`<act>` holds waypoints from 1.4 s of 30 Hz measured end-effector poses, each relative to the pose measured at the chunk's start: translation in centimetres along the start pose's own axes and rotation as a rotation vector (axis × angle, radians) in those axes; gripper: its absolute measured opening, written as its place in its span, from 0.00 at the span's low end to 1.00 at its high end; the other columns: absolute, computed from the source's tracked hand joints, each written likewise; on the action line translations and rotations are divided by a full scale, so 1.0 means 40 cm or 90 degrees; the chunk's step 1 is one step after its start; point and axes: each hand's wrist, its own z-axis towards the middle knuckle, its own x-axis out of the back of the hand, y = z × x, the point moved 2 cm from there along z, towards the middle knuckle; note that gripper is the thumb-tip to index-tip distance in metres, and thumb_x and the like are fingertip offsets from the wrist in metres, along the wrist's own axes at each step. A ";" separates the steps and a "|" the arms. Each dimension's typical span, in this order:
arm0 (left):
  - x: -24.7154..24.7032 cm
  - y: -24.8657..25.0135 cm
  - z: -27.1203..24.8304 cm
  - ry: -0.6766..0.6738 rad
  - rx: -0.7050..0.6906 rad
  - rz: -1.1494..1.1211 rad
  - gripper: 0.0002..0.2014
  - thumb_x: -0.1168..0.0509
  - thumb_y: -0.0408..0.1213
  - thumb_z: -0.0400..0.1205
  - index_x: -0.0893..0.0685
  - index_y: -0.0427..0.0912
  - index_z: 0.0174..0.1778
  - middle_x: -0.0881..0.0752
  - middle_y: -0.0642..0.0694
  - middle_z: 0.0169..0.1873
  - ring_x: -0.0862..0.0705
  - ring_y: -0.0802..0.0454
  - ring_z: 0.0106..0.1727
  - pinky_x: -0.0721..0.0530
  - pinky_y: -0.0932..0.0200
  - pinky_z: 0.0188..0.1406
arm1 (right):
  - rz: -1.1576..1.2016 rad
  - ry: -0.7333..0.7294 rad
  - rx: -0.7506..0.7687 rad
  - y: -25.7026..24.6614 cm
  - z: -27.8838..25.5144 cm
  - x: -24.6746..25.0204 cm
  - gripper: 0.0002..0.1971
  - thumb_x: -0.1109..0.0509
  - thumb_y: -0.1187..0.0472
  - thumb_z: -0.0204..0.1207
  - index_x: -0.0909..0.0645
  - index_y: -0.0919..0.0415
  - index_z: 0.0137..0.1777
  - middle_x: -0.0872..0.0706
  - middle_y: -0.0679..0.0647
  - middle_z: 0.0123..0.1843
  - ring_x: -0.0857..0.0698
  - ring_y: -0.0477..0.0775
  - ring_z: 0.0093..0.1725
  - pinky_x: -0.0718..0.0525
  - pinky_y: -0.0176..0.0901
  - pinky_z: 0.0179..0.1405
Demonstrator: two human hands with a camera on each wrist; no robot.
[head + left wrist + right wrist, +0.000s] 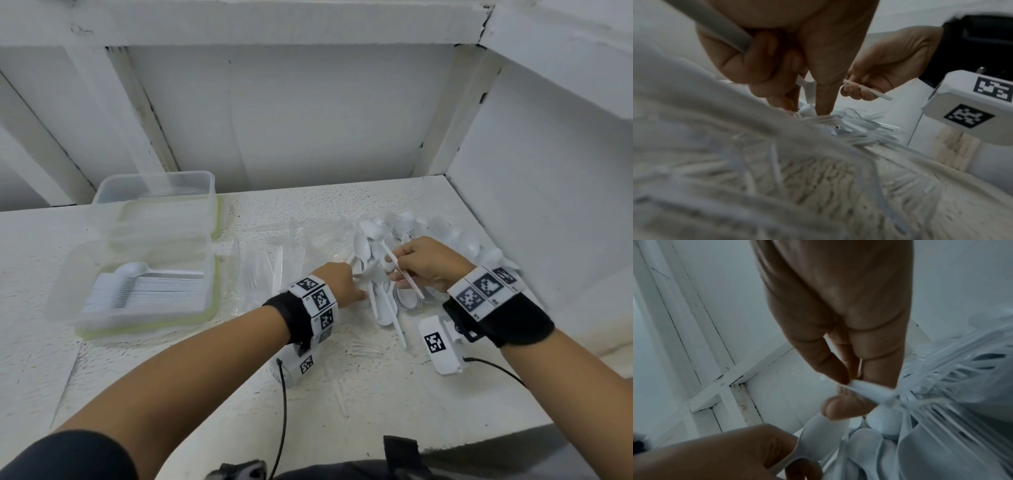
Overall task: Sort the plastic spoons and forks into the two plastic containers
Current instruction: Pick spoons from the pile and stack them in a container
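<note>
A heap of white plastic spoons (376, 236) lies on the white table (342, 411), with clear plastic forks (270, 270) spread to its left. My right hand (421, 263) hovers over the heap and pinches one white spoon (406, 277) by its handle (871, 392). My left hand (346, 284) reaches into the heap's near edge, fingers curled round a white spoon (807, 443), whose handle (719, 27) runs across the palm. The near container (212, 301) at left holds a neat stack of white spoons. The far container (154, 178) behind it looks empty.
A white wall (548, 205) rises close to the right of the heap, and a framed white wall stands behind the table. One clear fork (366, 347) lies apart near my wrists. A crinkled clear wrapper (308, 240) lies under the forks.
</note>
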 end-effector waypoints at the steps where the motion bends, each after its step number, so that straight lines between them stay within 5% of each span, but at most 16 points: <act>1: -0.002 -0.001 0.001 0.002 -0.001 -0.003 0.15 0.35 0.49 0.80 0.23 0.39 0.38 0.25 0.48 0.32 0.24 0.50 0.39 0.30 0.63 0.28 | 0.014 0.009 -0.008 -0.003 -0.003 -0.004 0.08 0.42 0.76 0.79 0.21 0.72 0.49 0.18 0.63 0.38 0.17 0.52 0.33 0.16 0.40 0.30; 5: 0.010 -0.015 -0.005 -0.001 0.014 -0.077 0.13 0.33 0.46 0.78 0.27 0.42 0.36 0.26 0.50 0.30 0.25 0.52 0.36 0.31 0.64 0.28 | 0.051 0.060 -0.028 -0.005 -0.001 -0.016 0.09 0.46 0.68 0.80 0.24 0.63 0.44 0.27 0.56 0.33 0.32 0.48 0.24 0.37 0.32 0.13; 7: 0.023 -0.026 -0.015 0.000 0.019 -0.155 0.13 0.32 0.42 0.78 0.28 0.43 0.32 0.27 0.50 0.28 0.27 0.54 0.30 0.32 0.63 0.28 | 0.059 0.049 -0.031 0.000 -0.004 -0.027 0.06 0.43 0.65 0.78 0.26 0.62 0.43 0.29 0.54 0.34 0.36 0.46 0.23 0.42 0.31 0.12; 10: 0.048 -0.043 -0.040 0.017 0.022 -0.271 0.17 0.34 0.35 0.77 0.32 0.44 0.25 0.32 0.49 0.24 0.34 0.55 0.23 0.36 0.64 0.23 | -0.040 0.009 0.011 0.011 -0.004 -0.051 0.10 0.37 0.59 0.78 0.31 0.60 0.37 0.31 0.53 0.31 0.37 0.46 0.22 0.41 0.35 0.19; 14: 0.068 -0.055 -0.070 0.057 0.026 -0.262 0.17 0.36 0.34 0.78 0.35 0.43 0.26 0.34 0.49 0.24 0.35 0.54 0.24 0.38 0.63 0.24 | -0.267 0.011 0.079 0.011 0.011 -0.096 0.17 0.30 0.52 0.76 0.30 0.57 0.31 0.26 0.51 0.29 0.24 0.50 0.30 0.30 0.39 0.29; 19: 0.087 -0.056 -0.107 0.125 -0.013 -0.148 0.08 0.41 0.38 0.81 0.28 0.43 0.36 0.23 0.48 0.33 0.26 0.53 0.33 0.30 0.61 0.30 | -0.377 0.039 0.080 0.006 0.021 -0.132 0.14 0.29 0.57 0.74 0.30 0.59 0.32 0.24 0.52 0.31 0.21 0.52 0.34 0.29 0.38 0.28; 24: 0.137 -0.076 -0.151 0.299 -0.022 -0.198 0.08 0.41 0.39 0.84 0.22 0.42 0.56 0.19 0.49 0.45 0.20 0.51 0.43 0.26 0.65 0.33 | -0.375 0.031 0.079 0.009 0.017 -0.129 0.16 0.33 0.61 0.74 0.35 0.58 0.28 0.29 0.52 0.27 0.29 0.49 0.27 0.33 0.38 0.25; 29: 0.195 -0.107 -0.172 0.406 -0.050 -0.525 0.05 0.34 0.38 0.81 0.18 0.40 0.46 0.20 0.51 0.35 0.26 0.58 0.32 0.30 0.69 0.28 | -0.136 0.043 0.099 0.003 -0.004 -0.106 0.15 0.40 0.61 0.78 0.35 0.58 0.30 0.30 0.52 0.28 0.32 0.48 0.26 0.35 0.38 0.24; 34: 0.192 -0.137 -0.164 0.305 0.034 -0.939 0.08 0.34 0.37 0.81 0.20 0.40 0.36 0.28 0.49 0.27 0.33 0.58 0.25 0.36 0.67 0.20 | 0.143 0.030 0.110 -0.016 -0.057 -0.095 0.09 0.48 0.65 0.84 0.31 0.59 0.42 0.16 0.61 0.39 0.16 0.56 0.35 0.17 0.43 0.33; 38: 0.176 -0.139 -0.150 0.320 0.057 -0.924 0.10 0.34 0.37 0.81 0.23 0.41 0.34 0.31 0.50 0.26 0.34 0.59 0.23 0.37 0.68 0.17 | -0.002 0.151 0.215 -0.029 -0.071 -0.087 0.06 0.47 0.63 0.82 0.30 0.60 0.46 0.19 0.56 0.40 0.20 0.54 0.39 0.21 0.48 0.38; 42: 0.174 -0.137 -0.141 0.337 0.070 -1.069 0.13 0.35 0.45 0.81 0.20 0.39 0.37 0.31 0.50 0.24 0.34 0.59 0.22 0.36 0.69 0.17 | 0.035 0.076 0.213 -0.026 -0.083 -0.111 0.08 0.46 0.63 0.82 0.32 0.57 0.40 0.24 0.55 0.35 0.22 0.52 0.32 0.24 0.43 0.30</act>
